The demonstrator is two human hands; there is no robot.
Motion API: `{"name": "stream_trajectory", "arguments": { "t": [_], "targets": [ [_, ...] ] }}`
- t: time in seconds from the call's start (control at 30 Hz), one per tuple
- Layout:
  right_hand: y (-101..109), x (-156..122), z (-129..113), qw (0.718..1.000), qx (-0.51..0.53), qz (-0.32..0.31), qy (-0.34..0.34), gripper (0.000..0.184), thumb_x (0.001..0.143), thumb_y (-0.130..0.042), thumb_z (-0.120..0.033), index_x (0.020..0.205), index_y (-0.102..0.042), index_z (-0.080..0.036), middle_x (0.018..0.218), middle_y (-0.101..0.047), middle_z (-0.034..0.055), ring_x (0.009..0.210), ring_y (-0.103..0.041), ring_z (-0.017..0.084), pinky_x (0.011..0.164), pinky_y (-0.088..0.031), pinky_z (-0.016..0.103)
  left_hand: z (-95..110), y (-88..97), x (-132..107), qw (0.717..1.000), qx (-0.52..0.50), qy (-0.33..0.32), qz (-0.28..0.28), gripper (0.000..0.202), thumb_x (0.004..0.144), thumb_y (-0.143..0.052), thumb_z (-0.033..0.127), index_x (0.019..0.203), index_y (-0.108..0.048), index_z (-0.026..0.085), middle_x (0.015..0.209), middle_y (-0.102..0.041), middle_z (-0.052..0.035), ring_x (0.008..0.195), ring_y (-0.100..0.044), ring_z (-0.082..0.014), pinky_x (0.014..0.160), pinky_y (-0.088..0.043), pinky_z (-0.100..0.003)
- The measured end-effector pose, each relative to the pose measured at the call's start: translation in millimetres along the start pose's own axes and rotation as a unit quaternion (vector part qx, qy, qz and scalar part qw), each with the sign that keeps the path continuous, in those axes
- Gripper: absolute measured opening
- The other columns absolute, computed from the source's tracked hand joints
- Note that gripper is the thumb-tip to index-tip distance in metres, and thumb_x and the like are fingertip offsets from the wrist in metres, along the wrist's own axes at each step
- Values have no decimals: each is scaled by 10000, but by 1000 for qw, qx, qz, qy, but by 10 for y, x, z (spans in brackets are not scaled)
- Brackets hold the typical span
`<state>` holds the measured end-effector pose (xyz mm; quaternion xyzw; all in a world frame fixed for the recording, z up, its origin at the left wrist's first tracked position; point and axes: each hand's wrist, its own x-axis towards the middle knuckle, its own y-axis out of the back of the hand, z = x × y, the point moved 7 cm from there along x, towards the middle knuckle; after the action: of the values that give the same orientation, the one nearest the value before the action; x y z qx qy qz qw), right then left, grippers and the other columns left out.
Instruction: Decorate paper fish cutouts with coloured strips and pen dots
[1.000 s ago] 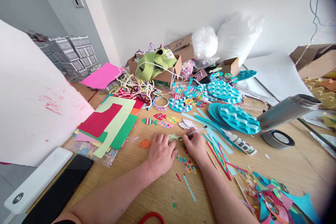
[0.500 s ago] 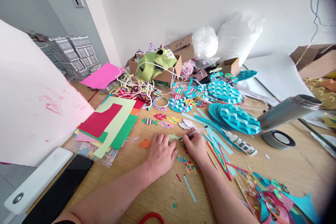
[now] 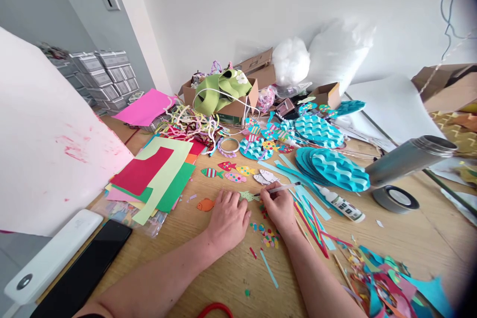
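My left hand (image 3: pixel 227 218) lies flat on the wooden table (image 3: pixel 410 238), its fingertips pressing a pale green paper fish (image 3: pixel 246 196). My right hand (image 3: pixel 279 208) is closed around a thin white pen-like tool (image 3: pixel 278 189) that points left, its tip at the green fish. An orange paper fish (image 3: pixel 205 204) lies just left of my left hand. Small coloured paper dots (image 3: pixel 269 236) are scattered under my right wrist. A row of decorated paper fish (image 3: pixel 234 173) lies beyond both hands.
Stacked coloured paper sheets (image 3: pixel 156 174) lie to the left, with a black phone (image 3: pixel 85 273) and white power bank (image 3: pixel 48 258) near the front corner. Teal wavy paper discs (image 3: pixel 335 166), a glue bottle (image 3: pixel 341 203), a steel flask (image 3: pixel 406 159), tape roll (image 3: pixel 395 198) and paper strips (image 3: pixel 313 218) fill the right.
My right hand has shifted slightly, tilting the white tool flatter and moving its rear end to the right. My left hand stays put on the green fish.
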<state>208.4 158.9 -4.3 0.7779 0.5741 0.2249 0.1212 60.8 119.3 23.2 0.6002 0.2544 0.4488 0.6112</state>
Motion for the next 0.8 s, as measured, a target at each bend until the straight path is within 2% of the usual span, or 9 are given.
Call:
{"name": "stream_trajectory", "arguments": {
  "t": [0.3,0.8],
  "targets": [
    [-44,5,-32,999,-12,-25,17,157,752,-524,-335,668,-531,-202,499,-530,-24,443,-503,133,465,-372,232,4,14,-6,1000,-2,2,-7,211,908,-474,303,1061,-593,218,976,-541,-74,980,-485,-245,967,-364,-480],
    [-64,13,-48,999,-18,-39,22,164,753,-517,-334,659,-524,-199,477,-524,-22,423,-500,136,438,-348,232,4,1,-4,1000,0,2,-10,219,906,-479,304,1070,-597,218,974,-535,-75,981,-477,-247,970,-362,-482]
  ]
}}
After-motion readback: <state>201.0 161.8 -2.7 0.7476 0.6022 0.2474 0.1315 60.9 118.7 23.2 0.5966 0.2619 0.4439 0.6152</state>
